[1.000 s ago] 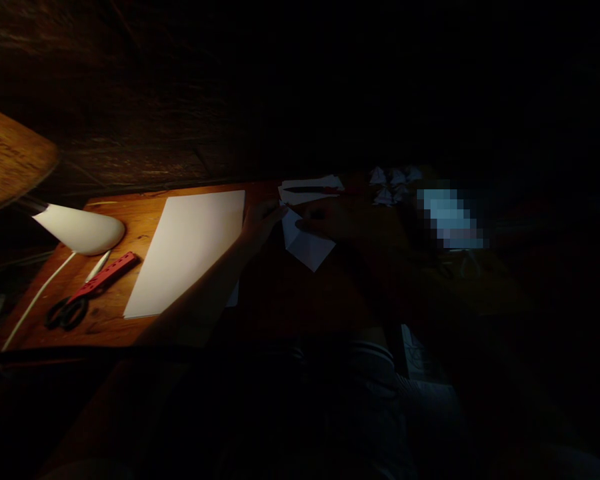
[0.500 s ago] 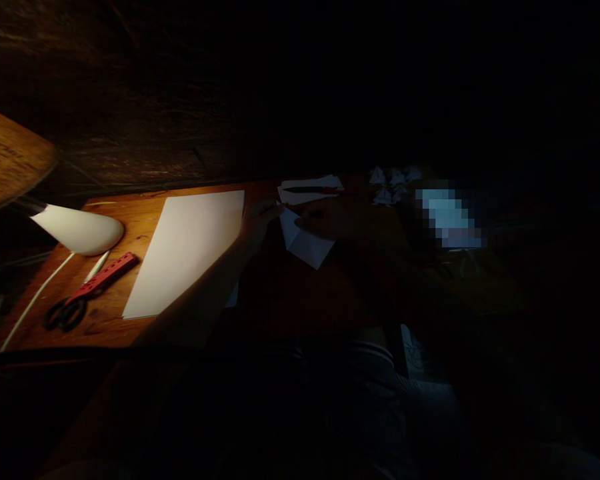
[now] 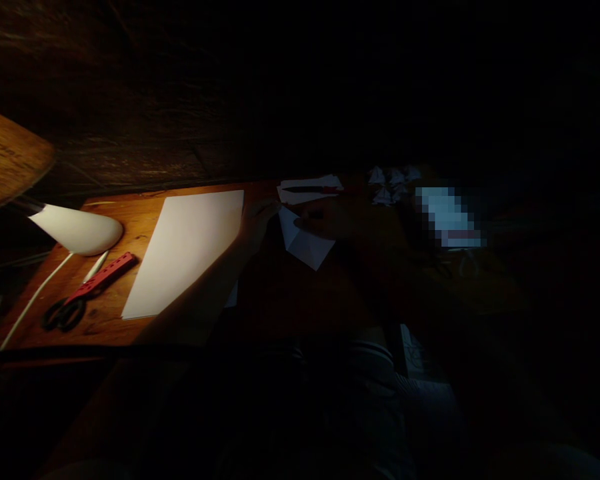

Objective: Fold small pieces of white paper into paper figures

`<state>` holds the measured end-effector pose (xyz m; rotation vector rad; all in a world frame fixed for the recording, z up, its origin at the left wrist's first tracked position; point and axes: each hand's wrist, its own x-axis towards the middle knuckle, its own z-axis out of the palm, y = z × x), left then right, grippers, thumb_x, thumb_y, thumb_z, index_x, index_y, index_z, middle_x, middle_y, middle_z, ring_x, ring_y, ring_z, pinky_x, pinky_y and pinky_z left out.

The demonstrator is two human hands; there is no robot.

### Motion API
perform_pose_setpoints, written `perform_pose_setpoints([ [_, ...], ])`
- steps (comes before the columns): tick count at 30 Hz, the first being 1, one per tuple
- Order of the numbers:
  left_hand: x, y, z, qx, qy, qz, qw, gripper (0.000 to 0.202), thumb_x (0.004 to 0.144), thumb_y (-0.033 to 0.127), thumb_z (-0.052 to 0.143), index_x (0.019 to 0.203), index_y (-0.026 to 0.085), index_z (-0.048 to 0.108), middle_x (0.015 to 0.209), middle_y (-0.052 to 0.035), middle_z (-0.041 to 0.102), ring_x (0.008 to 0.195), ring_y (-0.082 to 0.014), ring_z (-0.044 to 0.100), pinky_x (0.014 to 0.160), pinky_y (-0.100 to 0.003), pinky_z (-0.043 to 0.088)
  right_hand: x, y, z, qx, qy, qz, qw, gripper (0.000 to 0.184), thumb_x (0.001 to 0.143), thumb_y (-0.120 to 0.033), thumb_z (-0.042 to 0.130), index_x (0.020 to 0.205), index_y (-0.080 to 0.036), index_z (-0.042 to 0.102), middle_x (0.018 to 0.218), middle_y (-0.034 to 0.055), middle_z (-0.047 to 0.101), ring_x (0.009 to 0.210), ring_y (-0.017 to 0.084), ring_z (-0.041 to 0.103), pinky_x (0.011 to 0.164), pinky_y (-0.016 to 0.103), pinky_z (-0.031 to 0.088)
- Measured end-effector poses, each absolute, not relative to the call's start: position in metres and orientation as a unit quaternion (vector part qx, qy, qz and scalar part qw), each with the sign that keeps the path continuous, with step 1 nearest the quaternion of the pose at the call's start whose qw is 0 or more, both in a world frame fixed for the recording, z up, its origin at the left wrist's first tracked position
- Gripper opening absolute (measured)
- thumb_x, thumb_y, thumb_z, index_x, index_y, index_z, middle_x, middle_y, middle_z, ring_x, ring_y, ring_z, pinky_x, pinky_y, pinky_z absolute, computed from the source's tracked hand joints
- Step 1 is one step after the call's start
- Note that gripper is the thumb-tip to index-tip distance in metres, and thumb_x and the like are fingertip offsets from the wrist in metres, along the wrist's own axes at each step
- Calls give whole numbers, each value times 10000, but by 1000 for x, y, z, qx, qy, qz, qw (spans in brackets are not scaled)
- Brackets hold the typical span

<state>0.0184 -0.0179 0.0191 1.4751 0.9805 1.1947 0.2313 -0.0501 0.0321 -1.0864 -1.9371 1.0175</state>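
A piece of white folded paper point(image 3: 310, 252) lies between my two hands over the dim middle of the table, with creases showing and one corner toward me. My left hand point(image 3: 257, 219) pinches its upper left tip between thumb and fingers. On the paper's upper right part rests my right hand point(image 3: 326, 220), its fingers bent together and gripping or pressing the sheet; deep shadow hides the exact contact. Just beyond the hands, a knife point(image 3: 303, 190) with a dark blade and red handle lies on several white paper pieces point(image 3: 310, 181).
A stack of white sheets point(image 3: 190, 250) lies left, partly under my left forearm. Farther left are a lamp point(image 3: 77, 230), its cord point(image 3: 37, 303) and scissors point(image 3: 93, 287) with black loops and a red body. Several small folded paper shapes point(image 3: 387, 187) and a blurred bright screen point(image 3: 450, 217) are right.
Almost nothing differs. The paper's near corner has shifted very slightly, while both hands keep their places on it.
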Motion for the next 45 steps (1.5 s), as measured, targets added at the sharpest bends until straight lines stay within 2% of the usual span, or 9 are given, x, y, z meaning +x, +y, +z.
perform_pose_setpoints([
  [7,19,-20,22,597,397,502,484,299,739,407,711,631,213,512,650,10,505,678,-157,521,661,-300,439,230,-47,29,-412,-747,392,345,421,861,-556,695,693,-201,544,678,-36,483,641,106,389,606,270,314],
  [15,19,-19,20,623,397,489,463,404,753,554,788,668,213,589,654,9,531,681,-161,524,625,-289,427,231,-51,32,-407,-744,397,350,462,823,-612,723,698,-193,574,711,-13,533,681,125,440,629,276,357],
  [18,19,-18,19,622,402,493,457,337,764,482,784,672,209,610,654,9,545,676,-159,535,617,-283,423,231,-48,30,-408,-747,389,352,467,826,-625,721,712,-191,591,729,-2,567,700,134,473,649,280,375],
  [22,20,-19,21,600,409,501,470,229,778,364,737,665,208,613,649,10,565,665,-160,553,613,-279,437,231,-47,28,-408,-752,388,342,403,861,-554,703,721,-190,600,716,-8,569,686,132,471,641,277,368],
  [28,21,-20,22,571,400,517,497,207,747,259,705,600,197,573,645,5,574,645,-149,566,615,-285,449,230,-48,30,-399,-759,380,347,349,889,-484,697,725,-191,601,738,1,597,706,137,499,663,278,384],
  [36,19,-19,17,595,383,521,477,223,836,336,678,676,213,582,661,9,552,654,-159,556,628,-293,433,232,-49,31,-400,-749,402,342,377,862,-500,709,681,-191,591,717,-2,580,678,124,466,608,271,354],
  [41,20,-20,20,601,395,515,466,142,773,268,652,671,219,567,659,7,526,642,-158,511,611,-292,406,232,-52,36,-399,-752,406,333,369,856,-504,713,708,-180,616,714,-4,579,675,125,457,616,278,349],
  [45,20,-19,20,600,397,523,458,156,738,251,653,629,218,545,649,3,531,643,-157,507,592,-283,396,232,-53,39,-401,-753,409,324,414,857,-552,720,709,-181,612,699,-11,558,674,124,445,618,280,341],
])
